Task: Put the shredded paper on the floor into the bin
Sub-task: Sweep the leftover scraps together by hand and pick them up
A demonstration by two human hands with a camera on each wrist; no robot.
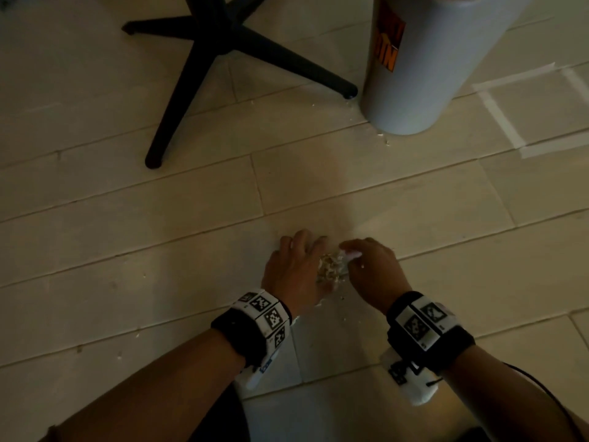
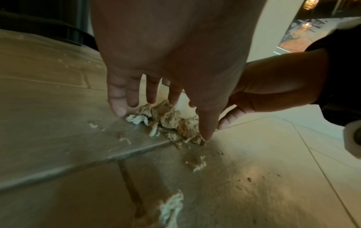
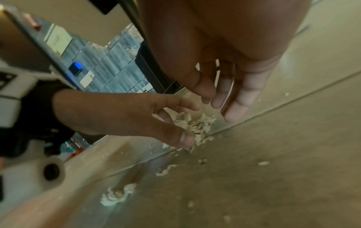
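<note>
A small heap of shredded paper lies on the pale tiled floor between my two hands. My left hand cups it from the left, its fingers fairly straight and spread, tips touching the floor beside the heap. On the other side my right hand closes in, its fingers extended and hovering just above the heap; neither hand grips any paper. The grey cylindrical bin with an orange label stands on the floor at the far right, well beyond the hands.
A black chair base spreads its legs at the far left of the bin. Loose paper scraps and a white clump lie on the floor nearer my wrists. White tape lines mark the floor at the right.
</note>
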